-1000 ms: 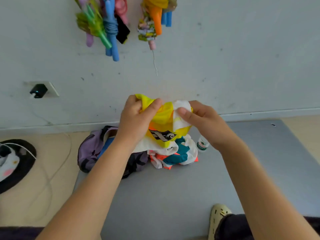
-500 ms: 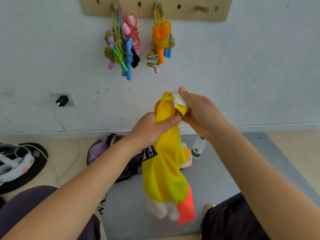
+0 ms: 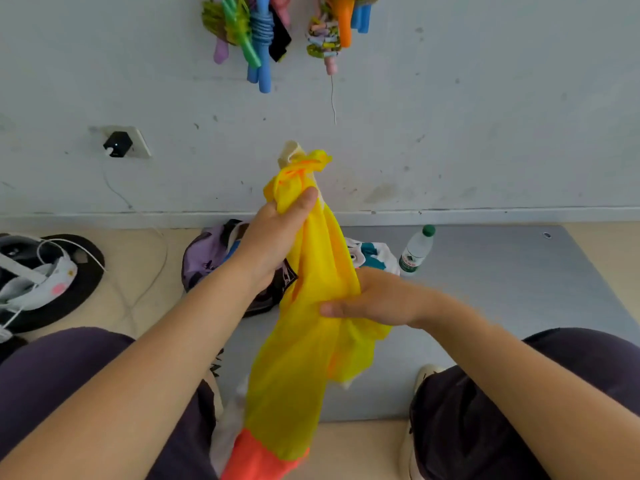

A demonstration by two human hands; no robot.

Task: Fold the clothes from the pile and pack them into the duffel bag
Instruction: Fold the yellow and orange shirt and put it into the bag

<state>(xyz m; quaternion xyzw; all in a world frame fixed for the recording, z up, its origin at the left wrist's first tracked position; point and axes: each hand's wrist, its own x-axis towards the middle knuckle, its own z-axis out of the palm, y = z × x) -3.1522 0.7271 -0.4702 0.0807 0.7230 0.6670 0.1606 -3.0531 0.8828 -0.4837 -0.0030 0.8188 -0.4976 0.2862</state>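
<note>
Clothes: a yellow garment point(image 3: 304, 341), lifted off the far pile point(image 3: 370, 256) beside the bag point(image 3: 211, 254), now hangs bunched from the gripping left hand point(image 3: 277, 244) while the right hand point(image 3: 374, 299) has slid down, grasping its middle, so folding hasn't begun.

Head-worn view — looking down, close over hands point(image 3: 346, 271).

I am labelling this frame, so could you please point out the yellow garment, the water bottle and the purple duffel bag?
yellow garment point(image 3: 294, 368), head view, on the hanging middle of the cloth.
water bottle point(image 3: 415, 251), head view, on its clear body above the label.
purple duffel bag point(image 3: 204, 254), head view, on its left side panel.
</note>
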